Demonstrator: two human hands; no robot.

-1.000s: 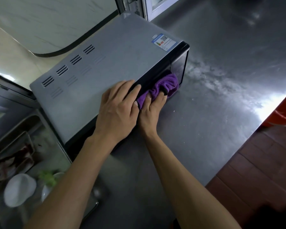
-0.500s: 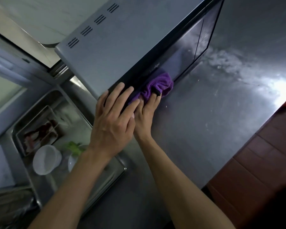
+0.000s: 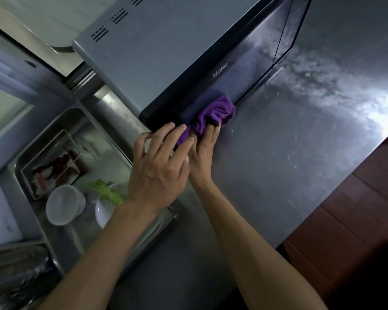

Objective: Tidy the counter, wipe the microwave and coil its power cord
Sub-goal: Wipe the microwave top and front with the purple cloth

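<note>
— Both hands are sitting lower and further left along the microwave point(image 3: 166, 52) front than a moment ago, down by its near bottom corner; the left hand point(image 3: 159, 168) is coming off the top edge.

— What are its fingers doing?

— They're spreading loosely, slightly curled, tips hovering at or touching the black door corner; I cannot tell which. They're gripping nothing.

— And the right hand point(image 3: 202, 153)?

— It's pressing the cloth point(image 3: 213, 113) against the door's lower edge, where door is meeting counter point(image 3: 289, 153). Its fingers are lying close together, curling into the purple folds.

— Where is the microwave sitting?

— On the steel counter, door facing the person, just beside the sink point(image 3: 61, 121).

— Anything in that sink?

— A tray point(image 3: 26, 162), a cup point(image 3: 63, 204) and a bowl point(image 3: 104, 211) are lying there.
</note>
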